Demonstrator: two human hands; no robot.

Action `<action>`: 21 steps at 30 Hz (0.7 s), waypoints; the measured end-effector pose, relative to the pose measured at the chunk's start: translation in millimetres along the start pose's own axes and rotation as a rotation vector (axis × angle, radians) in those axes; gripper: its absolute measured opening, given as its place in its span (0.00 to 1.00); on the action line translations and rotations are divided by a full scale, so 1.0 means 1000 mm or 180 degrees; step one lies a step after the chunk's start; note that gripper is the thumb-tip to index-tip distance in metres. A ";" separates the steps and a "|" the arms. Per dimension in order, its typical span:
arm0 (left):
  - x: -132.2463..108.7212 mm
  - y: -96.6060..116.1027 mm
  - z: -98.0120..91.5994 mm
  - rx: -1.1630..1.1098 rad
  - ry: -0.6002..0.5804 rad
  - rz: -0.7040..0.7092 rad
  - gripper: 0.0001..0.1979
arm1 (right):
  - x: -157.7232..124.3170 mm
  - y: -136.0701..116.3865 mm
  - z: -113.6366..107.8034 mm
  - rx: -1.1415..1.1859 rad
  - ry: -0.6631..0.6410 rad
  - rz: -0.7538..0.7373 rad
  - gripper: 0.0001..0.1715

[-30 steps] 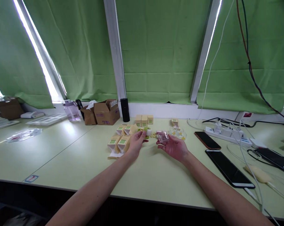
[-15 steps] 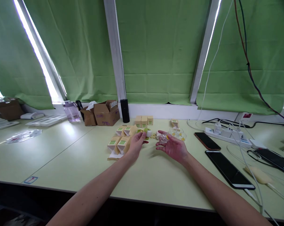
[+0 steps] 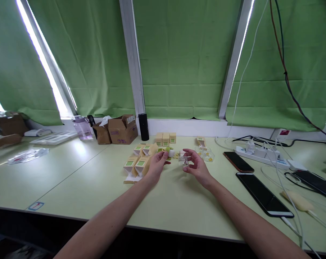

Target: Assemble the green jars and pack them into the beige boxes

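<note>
My right hand (image 3: 197,166) pinches a small clear plastic case (image 3: 184,159) at its fingertips, just above the pale green table (image 3: 71,169). My left hand (image 3: 157,164) has its fingers closed on a small white and green piece (image 3: 168,153). Left of that hand lie several small tan boxes with green labels (image 3: 136,164). Three more tan boxes (image 3: 165,138) stand in a row behind the hands. Clear trays with yellow bits (image 3: 206,154) sit just beyond my right hand.
Two open cardboard boxes (image 3: 118,128), a black cylinder (image 3: 144,126) and a clear bottle (image 3: 81,127) stand by the window sill. Phones (image 3: 264,194) (image 3: 238,161), a power strip (image 3: 262,154) and cables lie at the right. Packets (image 3: 26,155) lie far left.
My right hand has turned from palm-up to fingers curled over the clear case, pinching it closer to my left hand. My left hand has barely moved.
</note>
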State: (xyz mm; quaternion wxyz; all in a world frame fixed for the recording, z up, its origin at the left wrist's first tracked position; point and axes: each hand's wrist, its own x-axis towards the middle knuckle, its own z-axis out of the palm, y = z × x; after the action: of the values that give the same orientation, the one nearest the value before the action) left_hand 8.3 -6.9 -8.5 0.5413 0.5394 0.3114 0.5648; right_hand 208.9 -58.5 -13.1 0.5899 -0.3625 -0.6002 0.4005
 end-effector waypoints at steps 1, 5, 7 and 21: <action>0.000 0.000 0.000 0.0003 0.0006 0.0002 0.26 | -0.001 0.000 0.001 -0.0135 -0.0008 -0.0038 0.40; -0.001 0.000 0.000 0.0012 0.0006 0.0000 0.26 | -0.005 -0.001 0.004 -0.0676 -0.0113 -0.0204 0.39; -0.001 0.000 0.000 0.0018 -0.0024 0.0009 0.26 | -0.006 0.001 0.005 -0.0873 -0.0136 -0.0270 0.39; 0.000 -0.001 0.000 0.0119 -0.0155 0.0114 0.26 | 0.000 0.008 0.003 0.0956 -0.0240 0.0188 0.34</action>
State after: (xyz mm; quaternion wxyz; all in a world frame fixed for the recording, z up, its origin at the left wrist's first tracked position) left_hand 8.0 -7.1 -9.2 0.5284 0.5685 0.2990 0.5552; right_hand 205.6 -55.2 -20.3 0.6024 -0.2725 -0.5444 0.5163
